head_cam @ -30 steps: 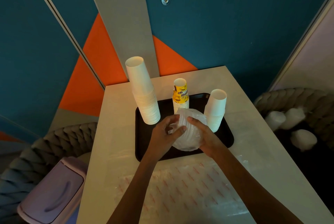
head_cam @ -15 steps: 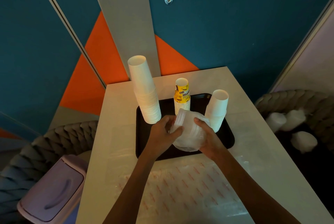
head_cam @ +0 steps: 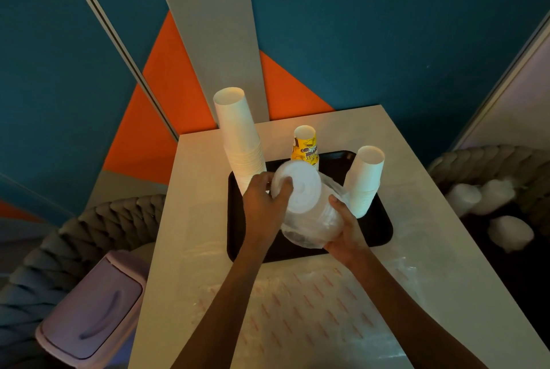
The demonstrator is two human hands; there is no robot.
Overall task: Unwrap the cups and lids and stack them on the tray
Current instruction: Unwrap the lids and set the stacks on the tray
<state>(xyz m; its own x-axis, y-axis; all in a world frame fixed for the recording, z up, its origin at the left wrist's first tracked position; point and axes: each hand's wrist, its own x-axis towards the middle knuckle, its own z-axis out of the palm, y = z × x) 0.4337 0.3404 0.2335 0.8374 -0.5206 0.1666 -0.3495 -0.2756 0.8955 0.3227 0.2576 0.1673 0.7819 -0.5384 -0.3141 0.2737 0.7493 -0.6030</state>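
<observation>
A black tray lies on the pale table. On it stand a tall stack of white cups at the left, a short stack topped by a yellow printed cup at the back, and a white cup stack at the right. Above the tray's middle I hold a stack of white lids half out of its clear plastic wrap. My left hand pinches the top lids at their left rim. My right hand grips the wrapped lower end from the right.
Clear wrap with red print lies flat on the table's near half. A lilac bin with a swing lid stands at the lower left. A braided seat at the right holds three wrapped white bundles. Painted wall panels rise behind the table.
The lid stack has tilted toward me so its top face shows. More of the lids stick out of the wrap, and my left thumb now sits on the top lid.
</observation>
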